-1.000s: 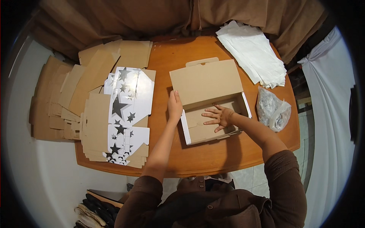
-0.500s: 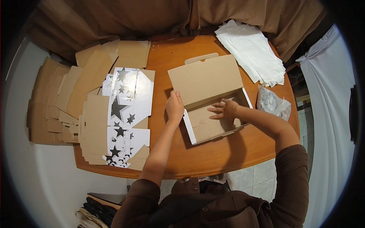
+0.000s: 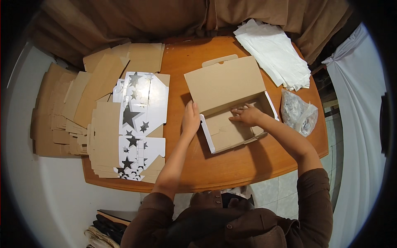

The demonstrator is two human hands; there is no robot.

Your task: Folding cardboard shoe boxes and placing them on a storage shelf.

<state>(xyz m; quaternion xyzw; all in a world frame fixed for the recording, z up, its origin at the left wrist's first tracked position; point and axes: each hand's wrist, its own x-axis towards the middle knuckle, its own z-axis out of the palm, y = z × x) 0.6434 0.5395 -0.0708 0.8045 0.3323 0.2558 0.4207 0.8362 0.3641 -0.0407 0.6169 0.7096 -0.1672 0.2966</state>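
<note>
An open cardboard box [image 3: 223, 89], brown inside with white outer sides, sits slightly turned on the table, its lid folded back away from me. My left hand [image 3: 191, 119] grips the box's left side near the lid crease, fingers pressed together along the edge. Inside the box, my right hand [image 3: 247, 115] has its fingers spread over the floor panel; whether every fingertip touches it I cannot tell. The wrist crosses the near right part of the box and hides it.
Flat cardboard blanks [image 3: 105, 136] are piled at the left, with white star-printed ones [image 3: 155, 97] among them. White paper sheets [image 3: 273, 53] lie at the far right of the wooden table [image 3: 198, 173]. Beside the box is a clear plastic bag [image 3: 298, 111] with unclear contents.
My right hand has shifted slightly within the box, its fingers drawn a little closer together. My left hand remains at the box's left side.
</note>
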